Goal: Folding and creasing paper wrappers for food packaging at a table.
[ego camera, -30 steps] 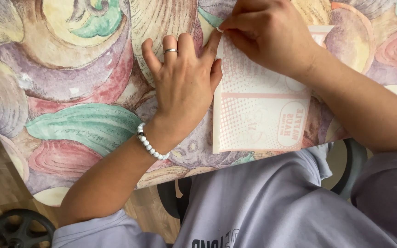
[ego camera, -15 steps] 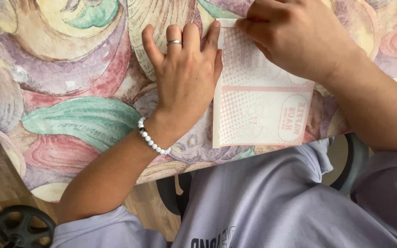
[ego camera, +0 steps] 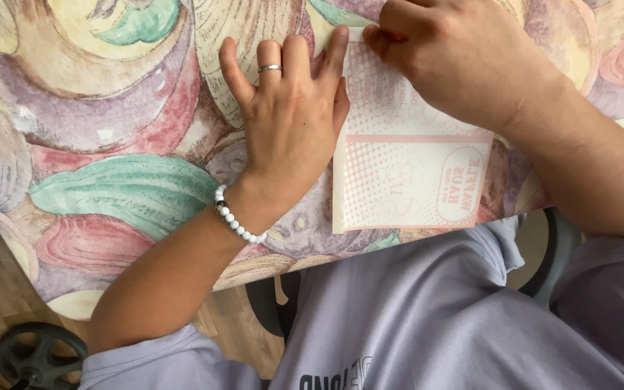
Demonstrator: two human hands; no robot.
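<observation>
A swirly pastel tabletop (ego camera: 110, 144) carries a pink-and-white paper (ego camera: 406, 180) near its front edge, the left hand (ego camera: 290, 123) lying flat and released along the paper's left edge, the right hand (ego camera: 456, 58) clenched, pinching its top edge.

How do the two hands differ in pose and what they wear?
The left hand lies flat with fingers spread, beside the paper's left edge; the right hand is curled, pinching its top edge. The left wears a ring and bead bracelet; the right shows neither. Both touch the paper.
</observation>
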